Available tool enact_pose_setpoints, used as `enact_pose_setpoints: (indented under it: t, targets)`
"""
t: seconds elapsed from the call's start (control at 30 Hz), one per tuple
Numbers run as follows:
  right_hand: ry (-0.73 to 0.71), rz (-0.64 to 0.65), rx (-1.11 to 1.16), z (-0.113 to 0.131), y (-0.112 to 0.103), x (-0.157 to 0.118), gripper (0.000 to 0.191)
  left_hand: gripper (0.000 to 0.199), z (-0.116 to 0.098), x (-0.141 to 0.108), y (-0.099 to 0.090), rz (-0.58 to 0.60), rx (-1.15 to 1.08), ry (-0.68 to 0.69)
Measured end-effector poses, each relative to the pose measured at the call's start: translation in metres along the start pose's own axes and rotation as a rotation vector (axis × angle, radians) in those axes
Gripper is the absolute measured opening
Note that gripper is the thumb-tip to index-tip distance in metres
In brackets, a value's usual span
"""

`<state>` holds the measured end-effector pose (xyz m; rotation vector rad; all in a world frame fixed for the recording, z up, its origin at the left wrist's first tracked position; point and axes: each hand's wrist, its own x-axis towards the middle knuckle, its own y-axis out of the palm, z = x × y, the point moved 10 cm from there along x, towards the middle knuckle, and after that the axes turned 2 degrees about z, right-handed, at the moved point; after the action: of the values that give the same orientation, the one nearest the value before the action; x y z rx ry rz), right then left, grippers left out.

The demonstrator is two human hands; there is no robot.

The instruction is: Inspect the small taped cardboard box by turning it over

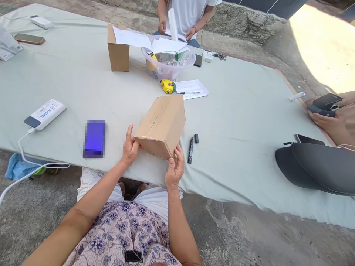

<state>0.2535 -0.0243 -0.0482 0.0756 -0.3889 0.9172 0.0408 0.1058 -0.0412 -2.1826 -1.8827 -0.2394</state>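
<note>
Left fingers (134, 146) and right fingers (180, 156), part-curled, hold the cardboard box (161, 122), likely light, stiff and best gripped at opposite sides.

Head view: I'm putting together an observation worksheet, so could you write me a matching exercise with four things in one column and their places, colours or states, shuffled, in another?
Column 1
1. near cardboard box
2. marker
3. tape measure
4. plastic tub

Column 2
A. uncapped, its black cap lying apart beside it
B. holding papers and other items
C. between the left hand and the right hand
D. yellow, next to a printed sheet

Right pairs: 1-C, 2-A, 3-D, 4-B
</note>
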Motion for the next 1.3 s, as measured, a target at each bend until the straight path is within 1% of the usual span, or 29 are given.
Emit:
enact_pose_setpoints:
  t: [0.1, 0.2, 0.3, 0.4, 0.5, 0.63, 0.7, 0.8, 0.9, 0.97, 1.1, 1.17, 1.2, 1.3]
  targets:
    - [-0.008, -0.001, 0.020, 0.003, 0.000, 0.000, 0.039, 0.075, 0.002, 0.000, 0.001, 0.017, -0.074, -0.043]
    - [-0.003, -0.013, 0.019, 0.006, 0.001, 0.000, 0.036, 0.071, -0.004, 0.000, -0.004, -0.008, -0.074, -0.022]
    - [0.006, -0.043, 0.012, 0.007, 0.001, 0.000, 0.034, 0.072, -0.013, -0.001, -0.010, -0.053, -0.004, 0.027]
    - [-0.008, -0.048, 0.023, 0.007, 0.001, -0.001, 0.031, 0.076, -0.020, -0.003, -0.011, -0.075, 0.088, 0.104]
    - [-0.021, -0.033, 0.014, 0.006, 0.003, -0.001, 0.028, 0.077, -0.021, -0.004, -0.009, -0.078, 0.170, 0.151]
    - [-0.012, -0.029, 0.017, 0.007, 0.005, -0.001, 0.026, 0.080, -0.018, -0.004, -0.008, -0.096, 0.189, 0.203]
    - [-0.009, -0.037, 0.017, 0.008, 0.005, -0.001, 0.025, 0.075, -0.018, -0.005, -0.008, -0.104, 0.222, 0.226]
    - [-0.012, -0.053, 0.025, 0.009, 0.004, -0.001, 0.024, 0.063, -0.021, -0.005, -0.009, -0.108, 0.267, 0.255]
    - [-0.008, -0.034, 0.001, 0.010, 0.005, -0.002, 0.026, 0.060, -0.028, -0.004, -0.012, -0.121, 0.269, 0.273]
    - [-0.005, 0.002, -0.028, 0.012, 0.009, -0.003, 0.028, 0.058, -0.035, -0.003, -0.018, -0.165, 0.284, 0.283]
    - [-0.059, 0.060, -0.081, 0.028, 0.018, 0.000, 0.032, 0.048, -0.047, -0.004, -0.035, -0.327, 0.302, 0.327]
    - [-0.100, 0.071, -0.122, 0.039, 0.021, 0.005, 0.034, 0.045, -0.044, -0.003, -0.040, -0.377, 0.282, 0.292]
    - [-0.116, 0.078, -0.142, 0.044, 0.022, 0.007, 0.034, 0.045, -0.039, -0.002, -0.042, -0.382, 0.275, 0.250]
    - [-0.147, 0.105, -0.189, 0.051, 0.028, 0.015, 0.033, 0.043, -0.021, 0.002, -0.041, -0.355, 0.303, 0.095]
